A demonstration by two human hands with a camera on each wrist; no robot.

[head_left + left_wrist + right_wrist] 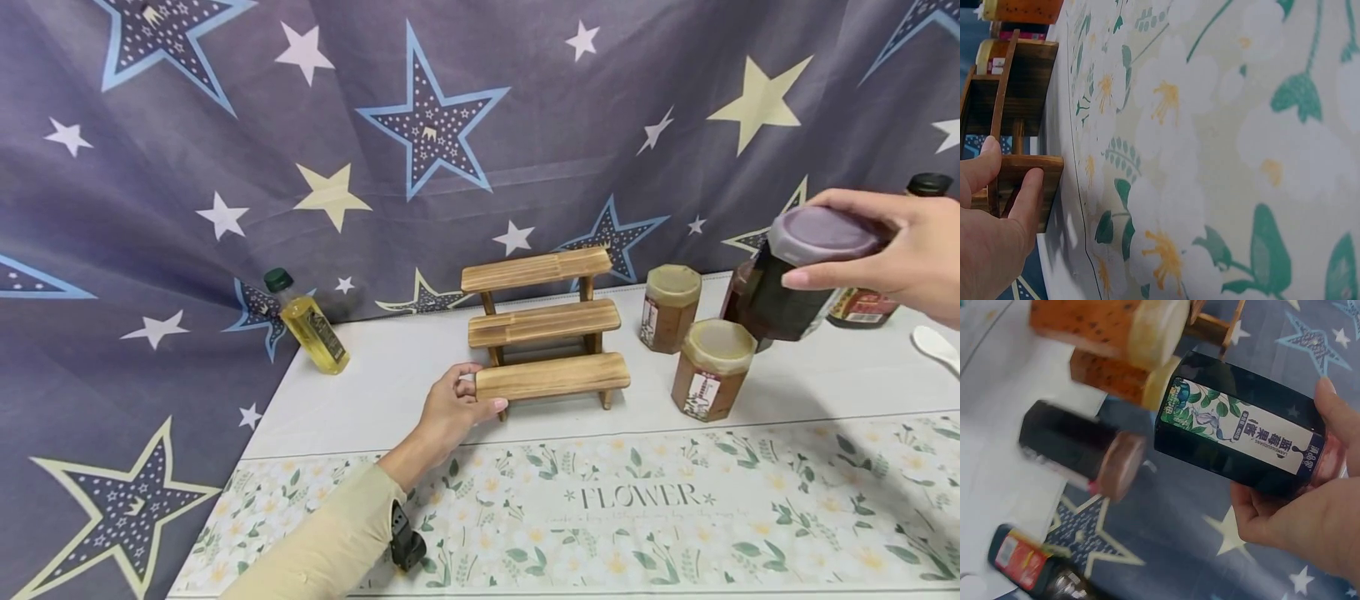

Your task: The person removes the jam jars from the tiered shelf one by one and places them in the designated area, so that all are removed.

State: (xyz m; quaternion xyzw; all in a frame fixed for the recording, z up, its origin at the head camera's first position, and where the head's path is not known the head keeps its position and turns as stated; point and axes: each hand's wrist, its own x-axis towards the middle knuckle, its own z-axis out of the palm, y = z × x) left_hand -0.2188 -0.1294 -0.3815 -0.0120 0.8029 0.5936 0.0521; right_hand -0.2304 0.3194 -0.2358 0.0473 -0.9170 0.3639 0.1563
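Note:
A small three-tier wooden shelf (pixel 544 323) stands against the back cloth. My left hand (pixel 448 410) holds the left end of its lowest step, thumb and fingers at the board's edge in the left wrist view. Off to the right, my right hand (pixel 926 250) grips a dark jam jar (pixel 1235 431) round its purplish lid. The jar is tilted above the table, and its white label with leaves faces the right wrist camera. Two amber jars with pale lids, a rear one (pixel 672 310) and a front one (pixel 714 377), stand between the shelf and the held jar.
A second dark jar (pixel 1066 440) stands partly hidden behind the held one. Farther right are a red-labelled sauce bottle (pixel 862 308) and a white spoon (pixel 936 343). A green-capped oil bottle (pixel 315 332) stands at the left, by the starry cloth (pixel 450 233).

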